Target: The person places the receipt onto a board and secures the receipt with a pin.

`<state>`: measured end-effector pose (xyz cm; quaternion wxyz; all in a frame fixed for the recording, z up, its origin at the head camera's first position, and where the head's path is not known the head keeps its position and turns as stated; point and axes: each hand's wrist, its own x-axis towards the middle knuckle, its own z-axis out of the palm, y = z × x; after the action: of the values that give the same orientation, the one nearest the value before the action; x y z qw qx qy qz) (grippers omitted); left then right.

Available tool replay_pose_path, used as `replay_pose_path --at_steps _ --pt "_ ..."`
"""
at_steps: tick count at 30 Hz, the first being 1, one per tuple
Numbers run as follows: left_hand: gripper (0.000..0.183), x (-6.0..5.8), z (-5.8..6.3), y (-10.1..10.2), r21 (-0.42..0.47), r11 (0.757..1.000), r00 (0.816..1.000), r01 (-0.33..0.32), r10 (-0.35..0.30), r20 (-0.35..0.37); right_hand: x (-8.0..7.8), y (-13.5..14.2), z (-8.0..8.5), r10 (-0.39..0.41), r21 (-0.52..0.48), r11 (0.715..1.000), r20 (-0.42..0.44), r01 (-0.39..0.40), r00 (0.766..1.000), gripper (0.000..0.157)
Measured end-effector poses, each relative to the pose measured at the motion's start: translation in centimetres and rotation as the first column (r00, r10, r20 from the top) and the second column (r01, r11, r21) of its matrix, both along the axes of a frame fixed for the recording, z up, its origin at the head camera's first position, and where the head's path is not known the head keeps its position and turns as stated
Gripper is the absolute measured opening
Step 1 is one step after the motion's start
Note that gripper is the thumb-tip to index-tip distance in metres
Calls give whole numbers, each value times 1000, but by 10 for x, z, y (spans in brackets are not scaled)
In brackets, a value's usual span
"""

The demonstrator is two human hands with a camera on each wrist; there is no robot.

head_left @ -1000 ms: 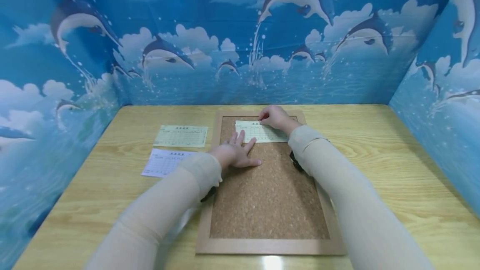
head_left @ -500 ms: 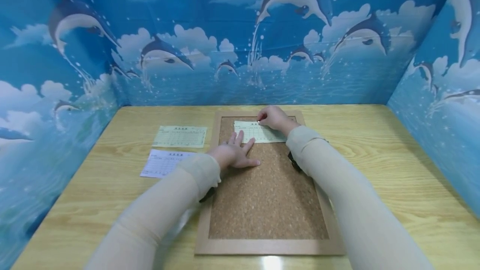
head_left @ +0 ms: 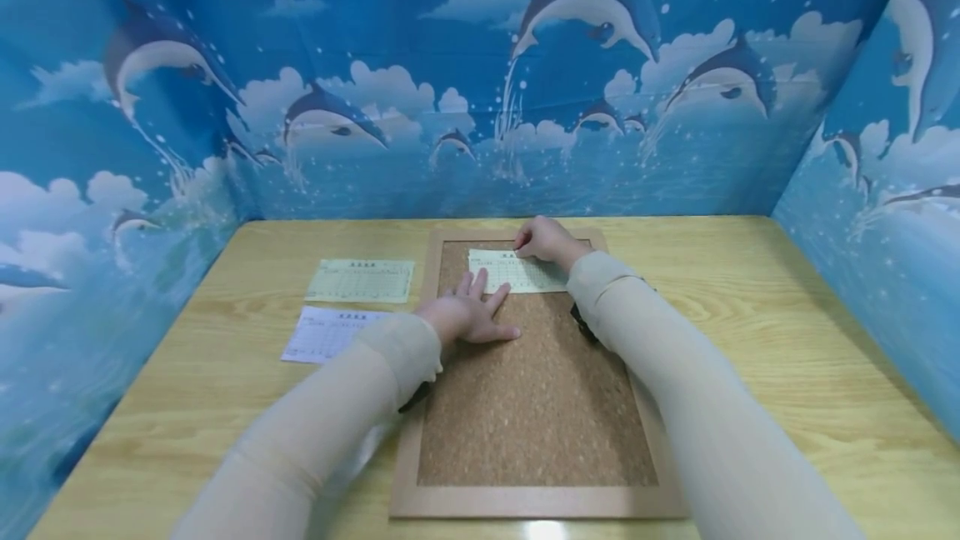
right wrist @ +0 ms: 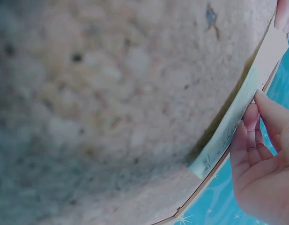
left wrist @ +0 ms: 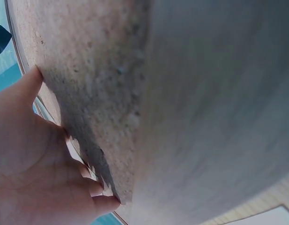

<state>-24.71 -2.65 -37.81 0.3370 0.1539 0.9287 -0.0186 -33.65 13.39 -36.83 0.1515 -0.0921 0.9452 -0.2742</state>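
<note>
A pale green printed slip (head_left: 528,275) lies across the top of a wood-framed corkboard (head_left: 536,407). My left hand (head_left: 471,313) rests on the board with spread fingers, the longer ones reaching over the slip's lower left. At the slip's top edge, my right hand (head_left: 547,240) pinches a tiny object, mostly hidden by the fingertips, that looks like a push pin. In the right wrist view, thumb and fingers of the right hand (right wrist: 263,164) meet at the slip's edge. The left wrist view shows the open palm of the left hand (left wrist: 36,159) beside the cork.
Left of the board, a second green slip (head_left: 362,282) lies on the wooden table (head_left: 757,315). Below it is a lilac slip (head_left: 322,336), partly covered by the left sleeve. Dolphin-printed blue curtains (head_left: 480,148) enclose the back and sides.
The head view has tilted slightly, so the scene sits a little lower. Both hands keep nearly the same place on the slip and board; the right fingertips shift only slightly.
</note>
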Motion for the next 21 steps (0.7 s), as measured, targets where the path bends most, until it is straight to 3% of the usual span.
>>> replay_pose_path --at_steps 4,12,17,21 --pt "87 0 0 0 15 1000 1000 0 0 -4 1 1 1 23 17 1000 -2 -23 1000 11" --pt "87 1 0 -1 17 1000 1000 6 -6 -9 19 7 13 171 149 977 -122 -152 978 33" --pt "88 -2 -3 0 13 1000 1000 4 -4 -20 34 11 13 268 257 934 -40 -249 963 40" --pt "89 -8 -11 1 -1 1000 1000 5 -5 -14 40 12 12 282 298 914 21 -276 959 45"
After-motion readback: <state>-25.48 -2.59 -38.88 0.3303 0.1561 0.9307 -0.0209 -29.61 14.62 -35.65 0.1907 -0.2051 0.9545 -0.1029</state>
